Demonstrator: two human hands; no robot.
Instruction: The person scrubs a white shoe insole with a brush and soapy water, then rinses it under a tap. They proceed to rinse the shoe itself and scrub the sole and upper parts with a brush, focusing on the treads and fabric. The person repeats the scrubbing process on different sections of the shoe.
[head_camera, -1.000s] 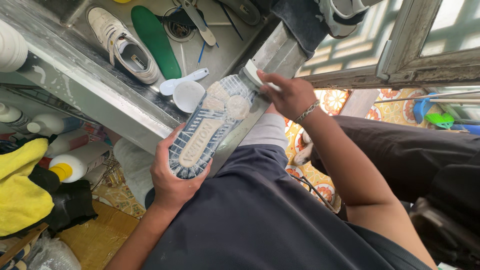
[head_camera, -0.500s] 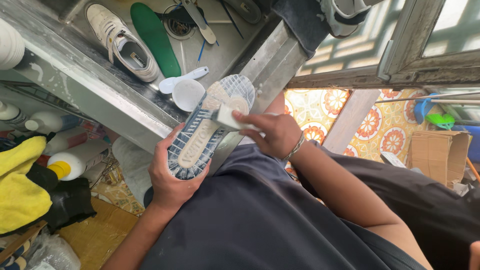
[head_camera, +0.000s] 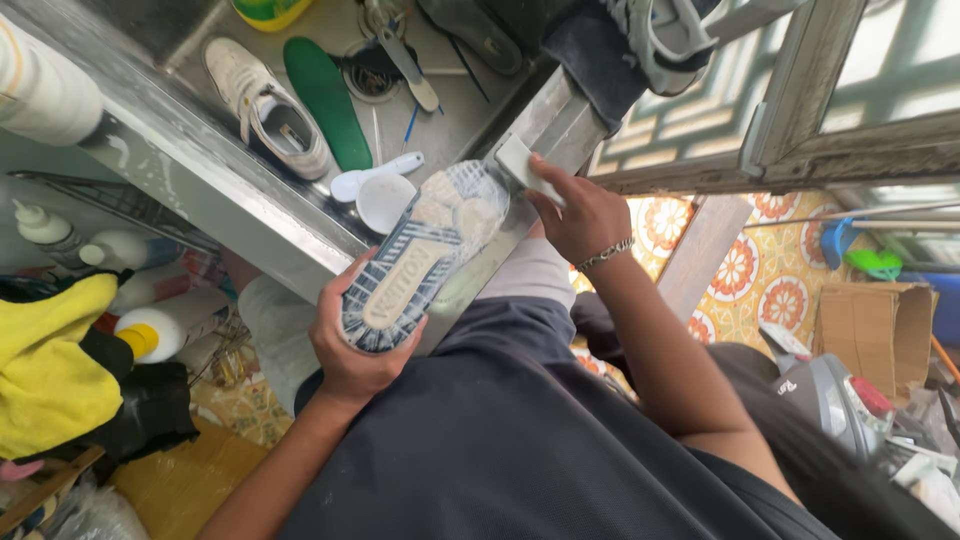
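Shoe (head_camera: 420, 258) — sole up, soapy at toe — blue-grey tread.

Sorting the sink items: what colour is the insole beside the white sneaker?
Green insole, clearest in the head view.

Sink basin (head_camera: 470, 120) crowded: white sneaker (head_camera: 268, 105), green insole (head_camera: 327, 100), white scoop (head_camera: 375, 178) and brushes cover most of the floor; small bare patch near the drain. Steel sink rim (head_camera: 230, 190) blocks low approach from the near side. Upturned shoe (head_camera: 420, 255) spans the rim gap. Dark cloth (head_camera: 590, 45) overhangs the far corner. Bottles (head_camera: 150, 330) crowd the left.
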